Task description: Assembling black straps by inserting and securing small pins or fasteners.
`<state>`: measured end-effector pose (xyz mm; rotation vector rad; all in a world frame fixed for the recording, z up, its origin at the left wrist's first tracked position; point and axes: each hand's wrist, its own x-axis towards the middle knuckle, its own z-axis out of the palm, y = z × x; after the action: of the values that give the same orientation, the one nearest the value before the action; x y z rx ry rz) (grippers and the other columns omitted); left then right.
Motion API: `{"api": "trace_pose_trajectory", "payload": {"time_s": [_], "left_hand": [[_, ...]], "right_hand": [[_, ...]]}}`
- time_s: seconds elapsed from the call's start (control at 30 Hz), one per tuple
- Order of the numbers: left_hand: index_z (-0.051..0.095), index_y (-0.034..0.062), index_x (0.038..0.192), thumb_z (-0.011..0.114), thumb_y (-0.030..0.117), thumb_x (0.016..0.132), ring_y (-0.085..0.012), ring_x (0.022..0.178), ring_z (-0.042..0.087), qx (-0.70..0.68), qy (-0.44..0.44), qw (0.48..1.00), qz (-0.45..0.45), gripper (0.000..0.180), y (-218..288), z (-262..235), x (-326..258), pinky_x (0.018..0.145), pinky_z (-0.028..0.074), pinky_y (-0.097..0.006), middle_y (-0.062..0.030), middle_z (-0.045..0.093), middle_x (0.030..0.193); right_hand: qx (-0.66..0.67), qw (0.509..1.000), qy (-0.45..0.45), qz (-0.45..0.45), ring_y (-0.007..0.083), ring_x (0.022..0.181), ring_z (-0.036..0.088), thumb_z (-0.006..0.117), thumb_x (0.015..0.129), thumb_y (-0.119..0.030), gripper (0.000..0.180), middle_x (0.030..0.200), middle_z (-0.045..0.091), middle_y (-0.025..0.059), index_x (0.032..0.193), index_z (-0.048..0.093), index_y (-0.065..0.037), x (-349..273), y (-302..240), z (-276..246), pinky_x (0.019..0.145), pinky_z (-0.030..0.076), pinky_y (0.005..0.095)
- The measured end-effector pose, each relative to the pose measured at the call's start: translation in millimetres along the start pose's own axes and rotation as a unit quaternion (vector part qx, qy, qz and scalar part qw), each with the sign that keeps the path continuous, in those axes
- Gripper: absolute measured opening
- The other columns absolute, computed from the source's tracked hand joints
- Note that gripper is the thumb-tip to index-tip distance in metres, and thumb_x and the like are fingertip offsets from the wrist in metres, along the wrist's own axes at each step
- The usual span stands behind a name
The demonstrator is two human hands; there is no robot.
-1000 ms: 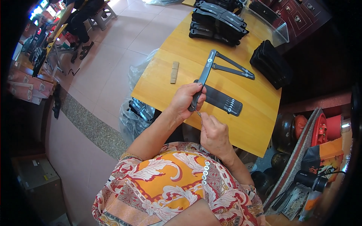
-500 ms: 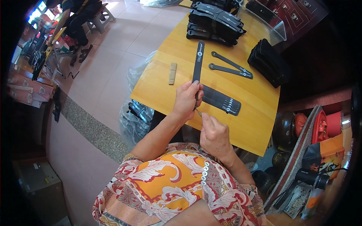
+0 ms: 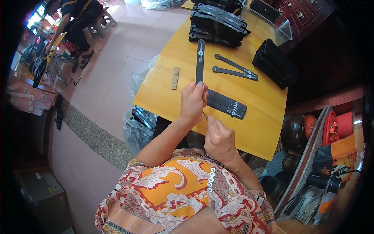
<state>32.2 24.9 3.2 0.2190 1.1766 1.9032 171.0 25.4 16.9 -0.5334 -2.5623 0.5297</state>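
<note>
My left hand (image 3: 193, 102) is closed on a flat black strap (image 3: 200, 60) with white print, its long end pointing away from me over the table. Just below, my right hand (image 3: 220, 137) is closed in a pinch on a thin metal tool (image 3: 205, 116); its tip reaches to the underside of my left hand, where the strap's near end is hidden. Beside my left hand lies a row of overlapping black straps (image 3: 228, 103). Two loose straps with ring-shaped ends, an upper strap (image 3: 233, 64) and a lower strap (image 3: 235, 73), lie farther right.
Bundled black straps (image 3: 218, 25) are piled at the table's far side, near a clear plastic bin (image 3: 282, 31). Another black stack (image 3: 274, 64) sits at the right edge. A small tan block (image 3: 175, 78) lies left on the yellow table (image 3: 257, 128). A person (image 3: 80, 23) sits far left.
The strap in my left hand leans slightly more to the left. Both hands keep nearly the same pose, and the whole view has shifted a little.
</note>
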Motion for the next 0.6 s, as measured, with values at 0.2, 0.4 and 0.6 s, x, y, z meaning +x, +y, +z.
{"api": "trace_pose_trajectory", "payload": {"time_s": [0.2, 0.4, 0.6], "left_hand": [[0.052, 0.0051, 0.081, 0.047, 0.018, 0.093, -0.0055, 0.047, 0.036, 0.002, -0.003, 0.999, 0.04, 0.019, -4, 2, 1, 0.041, 0.03, -0.019, 0.0017, 0.045, 0.06], [0.056, 0.002, 0.089, 0.048, 0.015, 0.092, -0.0069, 0.049, 0.041, 0.016, -0.069, 0.997, -0.042, 0.015, 3, 3, 0, 0.043, 0.033, -0.02, -0.0003, 0.049, 0.063], [0.06, 0.0006, 0.091, 0.049, 0.014, 0.09, -0.0081, 0.05, 0.044, 0.054, -0.144, 0.978, -0.143, 0.017, -3, 13, -11, 0.045, 0.034, -0.02, -0.002, 0.055, 0.069]], "right_hand": [[0.009, 1.0, 0.018, 0.005, 0.0321, 0.055, 0.058, 0.056, 0.073, 0.0, 0.031, 0.069, 0.053, 0.0162, 0.103, 0.052, 0.007, -2, -6, 0, 0.048, 0.047, 0.0385], [0.022, 0.999, 0.017, 0.021, 0.0333, 0.056, 0.057, 0.055, 0.076, -0.001, 0.029, 0.07, 0.054, 0.0165, 0.104, 0.052, 0.006, -5, -1, -7, 0.049, 0.047, 0.0393], [0.011, 0.999, -0.006, 0.04, 0.0338, 0.059, 0.058, 0.054, 0.078, -0.002, 0.042, 0.073, 0.056, 0.0169, 0.118, 0.048, 0.006, -8, 3, -35, 0.052, 0.047, 0.0412]]}}
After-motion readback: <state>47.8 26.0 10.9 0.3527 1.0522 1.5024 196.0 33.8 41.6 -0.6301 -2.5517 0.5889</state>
